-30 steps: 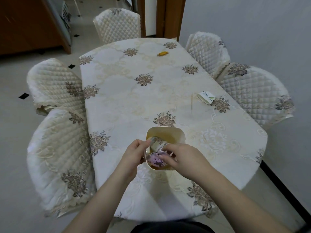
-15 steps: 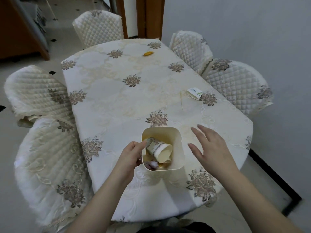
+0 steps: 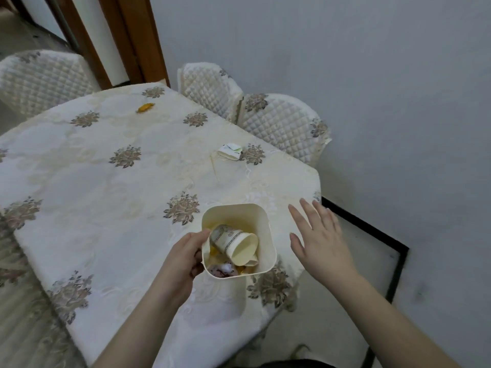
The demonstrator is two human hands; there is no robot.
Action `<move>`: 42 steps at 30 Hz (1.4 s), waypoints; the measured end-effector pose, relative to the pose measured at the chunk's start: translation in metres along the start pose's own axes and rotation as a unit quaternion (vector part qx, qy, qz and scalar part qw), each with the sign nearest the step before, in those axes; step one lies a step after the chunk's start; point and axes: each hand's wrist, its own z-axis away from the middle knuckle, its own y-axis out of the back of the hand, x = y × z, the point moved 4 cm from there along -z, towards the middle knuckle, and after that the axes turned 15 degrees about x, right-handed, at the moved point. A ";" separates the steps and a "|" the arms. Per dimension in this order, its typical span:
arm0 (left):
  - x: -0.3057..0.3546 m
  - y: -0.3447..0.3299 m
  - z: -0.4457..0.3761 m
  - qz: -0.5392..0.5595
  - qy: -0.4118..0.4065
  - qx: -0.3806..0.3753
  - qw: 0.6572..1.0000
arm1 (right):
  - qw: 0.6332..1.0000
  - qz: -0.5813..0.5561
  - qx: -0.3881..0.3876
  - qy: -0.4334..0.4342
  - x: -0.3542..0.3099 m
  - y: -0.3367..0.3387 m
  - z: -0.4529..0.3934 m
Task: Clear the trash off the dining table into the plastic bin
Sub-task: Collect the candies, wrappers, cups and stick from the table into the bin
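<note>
**Cup is in the bin; right hand is heading for the next piece**

The right hand [image 3: 318,235] is now hovering empty beside the bin [image 3: 265,264], fingers spread wide; a second ago it was pinching the cup [image 3: 235,244] over the opening. The cup is lying tilted inside the bin on other scraps. The left hand [image 3: 183,258] is still gripping the bin's near-left rim, thumb over the edge.

Judgement: one item is cleared and the right hand is free to fetch the next.

Beyond the right hand's fingertips, the wrapper [image 3: 229,152] and a thin stick [image 3: 214,167] are lying on the table [image 3: 106,208]. Far beyond the left hand, an orange scrap [image 3: 144,107] is waiting.

The scraps under the cup are partly hidden and hard to identify. The left fingers behind the bin wall are not showing. The table's left end is cut off.
</note>
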 end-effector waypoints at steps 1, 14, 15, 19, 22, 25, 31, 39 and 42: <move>0.002 -0.009 0.000 -0.004 -0.002 -0.004 1.000 | 1.000 -0.001 -0.001 -0.008 0.009 0.001 0.001; 0.000 -0.167 0.014 -0.037 -0.004 -0.046 0.998 | 0.994 -0.035 -0.005 -0.106 0.171 0.007 0.012; -0.002 -0.180 0.016 -0.039 -0.006 -0.046 0.998 | 0.994 -0.036 -0.010 -0.107 0.184 0.004 0.013; -0.007 -0.218 0.021 -0.030 -0.026 -0.061 0.997 | 0.993 -0.037 -0.025 -0.105 0.227 -0.005 0.007; -0.007 -0.235 0.021 -0.020 -0.029 -0.052 0.998 | 0.994 -0.041 -0.024 -0.100 0.251 -0.004 -0.003; -0.006 -0.249 0.018 -0.018 -0.021 -0.032 0.999 | 0.995 -0.035 -0.023 -0.085 0.266 -0.003 -0.016; -0.004 -0.288 -0.004 -0.004 0.011 -0.032 0.999 | 0.996 -0.038 -0.030 -0.080 0.291 -0.015 -0.048; 0.015 -0.357 -0.066 0.044 0.053 -0.077 0.995 | 0.997 -0.016 -0.049 -0.066 0.322 -0.043 -0.104; 0.022 -0.377 -0.089 0.041 0.048 -0.077 0.995 | 0.997 -0.013 -0.049 -0.057 0.331 -0.049 -0.128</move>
